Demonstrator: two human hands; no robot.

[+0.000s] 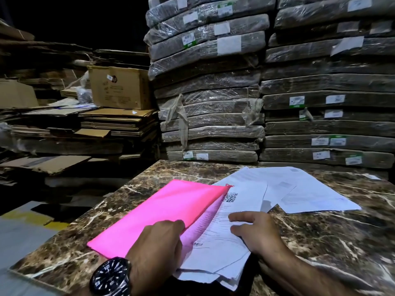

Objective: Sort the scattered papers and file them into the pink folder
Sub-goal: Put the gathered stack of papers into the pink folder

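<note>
On the left of the marble table [320,242], the pink folder [162,212] is lying at a slant with its right-hand cover edge raised, and the left hand [158,253], a wristwatch [111,276] on its wrist, is pinching that edge, fingers closed on the cover, so that the folder's mouth is gaping toward the papers. Just right of it, a stack of printed sheets [213,242] is sitting half under the lifted cover, its top page showing a QR code and lines of text; the ragged lower corners suggest the pile is not being squared yet. The right hand [258,233] is resting flat on this stack, fingers spread and gripping nothing, probably pinning the sheets so they are not sliding while the cover is being held up, though motion blur is making the exact contact hard to read. Further right and behind, loose sheets [310,193] are lying fanned and overlapping on the tabletop, well outside the folder and waiting to be gathered. Wrapped bundles [209,86] are towering behind the table.
</note>
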